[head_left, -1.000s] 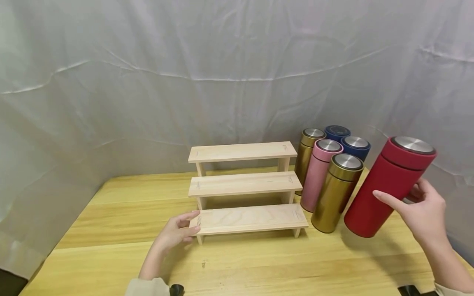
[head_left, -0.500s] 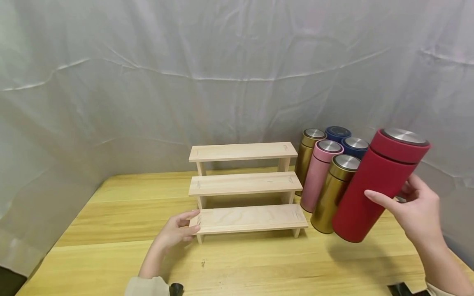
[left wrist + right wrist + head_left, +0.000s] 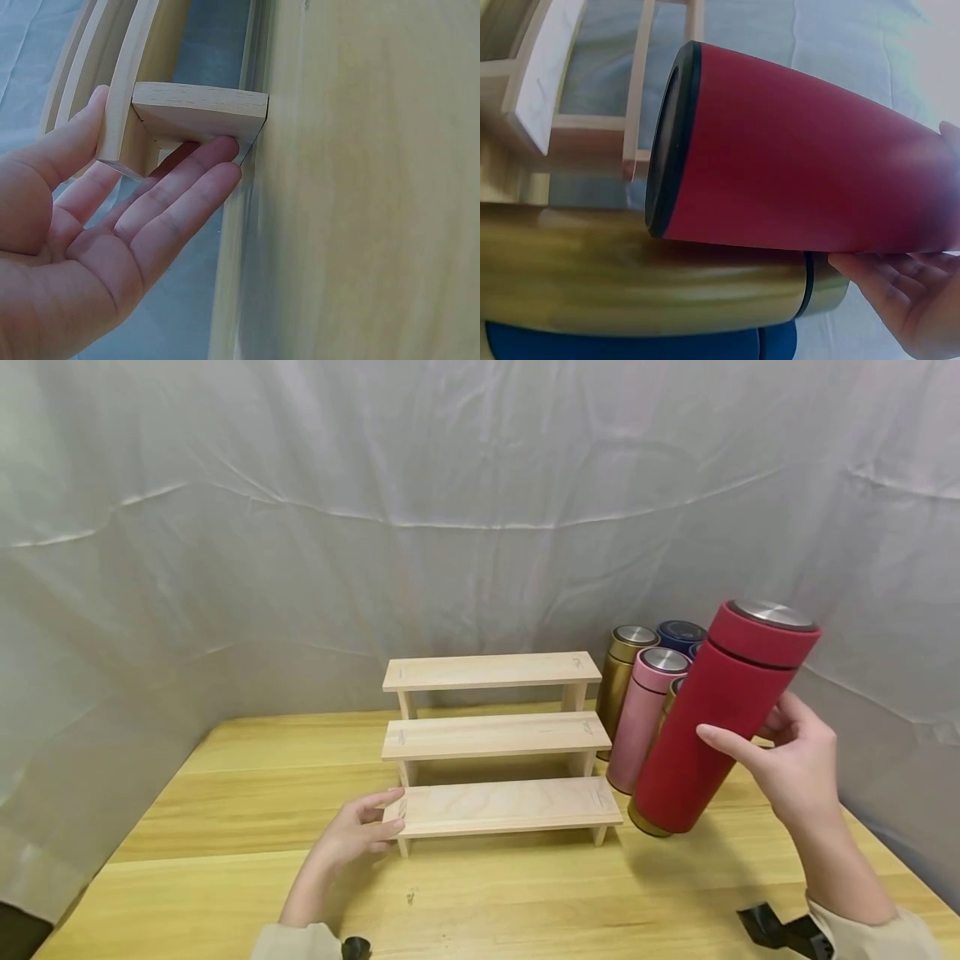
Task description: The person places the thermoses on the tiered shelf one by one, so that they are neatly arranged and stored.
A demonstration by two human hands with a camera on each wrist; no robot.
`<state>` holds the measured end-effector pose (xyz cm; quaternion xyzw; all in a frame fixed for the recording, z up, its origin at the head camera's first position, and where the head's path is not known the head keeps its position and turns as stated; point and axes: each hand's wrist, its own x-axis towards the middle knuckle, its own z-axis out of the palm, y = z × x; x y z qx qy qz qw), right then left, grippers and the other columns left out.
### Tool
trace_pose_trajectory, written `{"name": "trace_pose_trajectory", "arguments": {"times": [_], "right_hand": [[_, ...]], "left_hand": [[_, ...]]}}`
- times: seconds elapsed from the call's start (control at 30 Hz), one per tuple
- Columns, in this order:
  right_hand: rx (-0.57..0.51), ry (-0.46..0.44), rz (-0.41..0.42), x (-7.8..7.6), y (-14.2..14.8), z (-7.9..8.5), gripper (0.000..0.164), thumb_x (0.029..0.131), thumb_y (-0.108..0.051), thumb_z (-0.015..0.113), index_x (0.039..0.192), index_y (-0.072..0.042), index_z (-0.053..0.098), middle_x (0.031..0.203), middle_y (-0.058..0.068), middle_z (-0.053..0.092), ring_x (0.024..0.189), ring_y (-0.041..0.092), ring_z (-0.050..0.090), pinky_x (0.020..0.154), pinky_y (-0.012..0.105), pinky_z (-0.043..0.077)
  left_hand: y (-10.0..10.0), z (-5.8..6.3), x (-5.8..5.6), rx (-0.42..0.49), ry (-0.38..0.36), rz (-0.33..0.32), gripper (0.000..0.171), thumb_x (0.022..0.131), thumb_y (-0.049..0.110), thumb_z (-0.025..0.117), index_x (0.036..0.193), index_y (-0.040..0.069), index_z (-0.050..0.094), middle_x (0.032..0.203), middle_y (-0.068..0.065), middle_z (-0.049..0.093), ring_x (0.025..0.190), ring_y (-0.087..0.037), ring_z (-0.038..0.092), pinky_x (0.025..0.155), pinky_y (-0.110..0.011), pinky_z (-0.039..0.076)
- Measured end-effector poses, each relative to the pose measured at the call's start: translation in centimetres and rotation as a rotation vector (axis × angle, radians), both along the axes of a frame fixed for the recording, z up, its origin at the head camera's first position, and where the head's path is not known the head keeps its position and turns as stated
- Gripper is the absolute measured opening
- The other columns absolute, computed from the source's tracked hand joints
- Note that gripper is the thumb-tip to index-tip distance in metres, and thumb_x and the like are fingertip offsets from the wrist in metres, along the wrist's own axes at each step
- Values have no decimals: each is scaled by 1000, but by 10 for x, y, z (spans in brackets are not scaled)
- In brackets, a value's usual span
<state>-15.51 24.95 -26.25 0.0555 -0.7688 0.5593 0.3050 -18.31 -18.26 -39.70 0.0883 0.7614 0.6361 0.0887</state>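
My right hand [image 3: 802, 760] grips a red thermos flask [image 3: 720, 718] with a steel-topped lid, its thumb across the near side. The flask tilts with its lid to the right and its base off the table. It is in front of a gold thermos [image 3: 630, 270] and hides most of it in the head view. My left hand [image 3: 360, 827] holds the left end of the lowest step of a three-tier wooden display stand [image 3: 502, 806], thumb at the front edge and forefinger at the back. In the left wrist view, other fingers [image 3: 180, 195] reach beside the step's support.
Behind the red flask stand a pink thermos [image 3: 637, 727], another gold thermos [image 3: 618, 681] and blue thermoses [image 3: 681, 633], partly hidden. The wooden table [image 3: 247, 810] extends left of the stand. A grey cloth [image 3: 375, 568] hangs behind.
My right hand has carried the red flask leftward, its lid end also rising, so that it now covers the front gold thermos. My left hand stays on the stand.
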Motion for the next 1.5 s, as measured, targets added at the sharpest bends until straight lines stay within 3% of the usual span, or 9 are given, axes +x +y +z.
{"name": "trace_pose_trajectory", "arguments": {"times": [0.2,0.47,0.8,0.9,1.0,1.17,1.23,1.3,1.5], "right_hand": [[-15,25,35,-4,-9,2,44,69,5,73,107,-11,59,79,-7,65,69,5,60,53,13,48],[91,28,3,-12,-25,1,44,71,-3,74,110,-13,57,83,-10,63,72,8,59,58,15,49],[126,40,13,-26,-45,-4,49,68,-6,77,112,-6,54,81,-12,60,68,7,57,56,16,49],[118,68,31,-35,-49,-10,51,67,-7,78,112,-4,54,83,-6,62,68,9,58,57,16,49],[80,112,76,-64,-38,-35,54,65,-9,80,114,-7,55,89,5,64,71,16,59,55,18,49],[41,198,165,-140,-9,-94,69,62,-11,82,123,-18,51,103,7,63,81,22,61,61,26,53],[31,220,183,-150,-11,-98,72,61,-11,83,125,-18,50,105,8,62,83,24,62,61,30,54],[-37,222,224,-143,-25,-86,70,61,-7,82,123,-13,51,105,11,62,83,25,61,62,30,54],[-29,180,167,-71,-86,-12,55,66,-10,79,115,-2,54,95,13,63,76,16,60,64,21,52]], "left_hand": [[1,2,2,-2,1,-4,55,84,10,62,130,-8,38,136,-32,25,95,-29,55,76,-40,51],[0,2,1,-1,2,-3,55,84,10,63,130,-8,38,134,-32,28,92,-27,56,77,-40,51],[2,3,2,-20,14,3,54,84,11,63,129,-7,40,135,-31,28,107,-41,46,78,-40,50],[2,3,2,-21,13,5,54,84,11,63,129,-7,40,135,-31,28,110,-44,43,78,-41,50],[2,3,1,-22,2,17,53,83,11,63,129,-6,41,136,-29,28,112,-46,39,78,-40,50],[2,3,1,-27,-7,25,53,83,11,63,129,-5,41,136,-28,28,115,-48,35,79,-41,50],[2,3,1,-27,-11,26,53,83,11,63,129,-5,41,136,-28,28,114,-47,36,79,-41,50],[2,3,1,-27,-11,28,53,83,11,63,129,-5,41,137,-28,28,114,-47,36,79,-41,50],[2,3,1,-22,-3,28,53,83,11,63,129,-5,42,137,-28,28,114,-47,37,79,-41,50]]}}
